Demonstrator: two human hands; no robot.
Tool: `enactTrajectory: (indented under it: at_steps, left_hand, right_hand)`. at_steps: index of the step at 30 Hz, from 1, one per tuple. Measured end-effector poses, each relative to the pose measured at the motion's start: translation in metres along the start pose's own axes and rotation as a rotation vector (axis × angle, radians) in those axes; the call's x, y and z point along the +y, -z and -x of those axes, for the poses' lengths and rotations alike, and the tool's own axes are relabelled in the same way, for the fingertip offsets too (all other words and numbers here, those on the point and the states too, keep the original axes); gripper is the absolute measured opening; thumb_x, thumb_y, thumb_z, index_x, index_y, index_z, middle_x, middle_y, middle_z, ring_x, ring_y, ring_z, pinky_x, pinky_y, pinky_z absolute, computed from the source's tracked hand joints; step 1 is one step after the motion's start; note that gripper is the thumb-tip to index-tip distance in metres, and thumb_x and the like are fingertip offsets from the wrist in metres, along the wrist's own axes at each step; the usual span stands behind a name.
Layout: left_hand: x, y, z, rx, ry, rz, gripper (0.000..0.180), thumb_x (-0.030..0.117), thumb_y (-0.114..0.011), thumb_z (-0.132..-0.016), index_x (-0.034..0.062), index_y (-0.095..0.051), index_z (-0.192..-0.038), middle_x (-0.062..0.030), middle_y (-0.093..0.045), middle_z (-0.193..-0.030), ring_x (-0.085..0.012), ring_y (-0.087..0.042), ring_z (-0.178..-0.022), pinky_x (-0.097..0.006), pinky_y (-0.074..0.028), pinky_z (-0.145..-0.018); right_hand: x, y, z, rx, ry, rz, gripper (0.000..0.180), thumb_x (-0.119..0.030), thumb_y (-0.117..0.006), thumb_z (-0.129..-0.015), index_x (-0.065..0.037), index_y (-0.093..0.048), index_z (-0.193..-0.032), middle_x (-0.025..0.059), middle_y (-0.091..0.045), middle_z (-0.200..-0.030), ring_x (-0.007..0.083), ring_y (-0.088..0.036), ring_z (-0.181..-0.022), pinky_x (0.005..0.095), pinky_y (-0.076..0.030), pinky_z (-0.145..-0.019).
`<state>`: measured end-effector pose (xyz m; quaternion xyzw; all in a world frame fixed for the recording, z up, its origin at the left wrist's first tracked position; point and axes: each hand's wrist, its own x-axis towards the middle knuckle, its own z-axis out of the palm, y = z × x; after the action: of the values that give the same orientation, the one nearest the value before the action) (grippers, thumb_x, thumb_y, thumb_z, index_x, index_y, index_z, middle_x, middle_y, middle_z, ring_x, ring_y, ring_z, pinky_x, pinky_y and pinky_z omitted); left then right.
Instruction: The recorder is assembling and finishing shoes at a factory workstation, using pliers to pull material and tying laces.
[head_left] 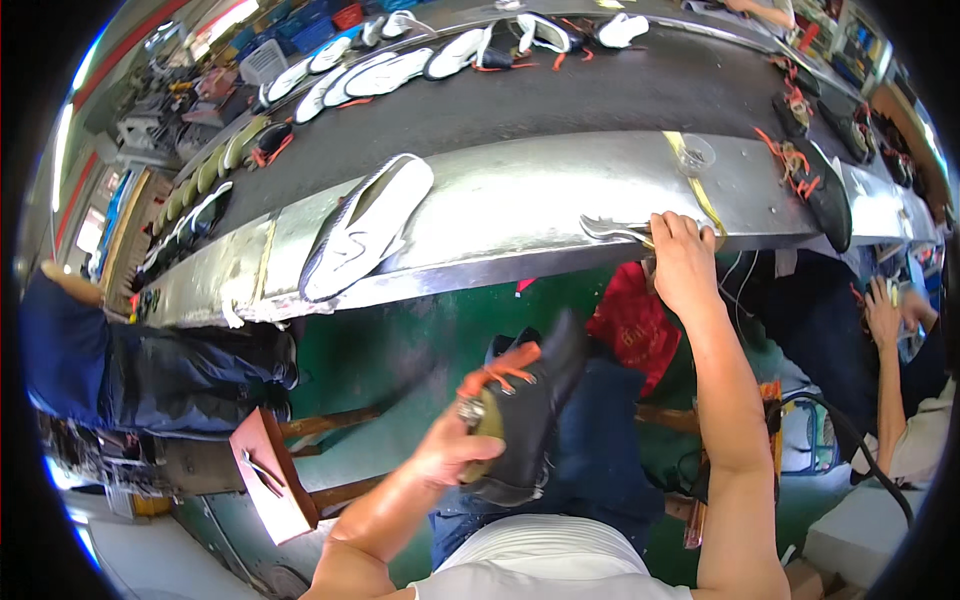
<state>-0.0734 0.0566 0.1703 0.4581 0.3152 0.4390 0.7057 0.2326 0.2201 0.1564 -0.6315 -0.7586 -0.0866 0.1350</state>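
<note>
Shoe (pixel 520 432), left hand (pixel 452 450) clasping, right hand (pixel 684 262) touching pliers (pixel 608 229)

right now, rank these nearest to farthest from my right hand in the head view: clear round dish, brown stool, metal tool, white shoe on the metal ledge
1. metal tool, at the right hand
2. clear round dish, straight ahead
3. white shoe, to the left
4. brown stool, lower left

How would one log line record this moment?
Left hand: holding black-and-olive shoe with orange laces | Right hand: touching silver metal pliers-like tool | Nearby: white shoe on silver metal bench
</note>
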Motion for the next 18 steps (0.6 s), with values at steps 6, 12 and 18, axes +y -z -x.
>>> enactTrajectory:
  at_steps: [6, 12, 18]
  left_hand:
    - [0.130, 0.039, -0.188, -0.075, -0.223, -0.393, 0.073, -0.008, -0.063, -0.066, 0.0072, -0.051, -0.136, -0.0148, -0.059, -0.127, -0.0210, -0.065, -0.099, -0.034, -0.055, -0.083]
    - [0.159, 0.118, -0.425, 0.077, 0.091, -1.238, 0.070, 0.005, -0.071, -0.075, 0.0122, -0.049, -0.141, -0.0086, -0.065, -0.105, -0.0194, -0.064, -0.096, -0.033, -0.052, -0.085]
    - [0.143, 0.184, -0.424, 0.130, -0.226, -1.590, 0.081, 0.033, -0.069, -0.087, 0.0031, -0.030, -0.152, -0.0263, -0.054, -0.138, -0.0358, -0.052, -0.130, -0.036, -0.039, -0.109]
  right_hand:
    - [0.005, -0.005, 0.039, 0.215, 0.020, -0.193, 0.046, 0.001, -0.060, -0.075, -0.002, -0.057, -0.120, 0.0156, -0.055, -0.112, 0.0346, -0.053, -0.109, 0.0481, -0.040, -0.095]
    - [-0.023, -0.018, 0.124, -0.169, -0.439, -1.164, 0.038, 0.007, -0.052, -0.083, -0.005, -0.057, -0.119, -0.0002, -0.053, -0.097, 0.0060, -0.049, -0.085, 0.0238, -0.043, -0.074]
    - [-0.041, -0.041, 0.187, -0.467, -0.774, -1.554, 0.040, 0.005, -0.055, -0.084, 0.000, -0.054, -0.125, 0.0053, -0.059, -0.107, 0.0107, -0.057, -0.099, 0.0261, -0.047, -0.088]
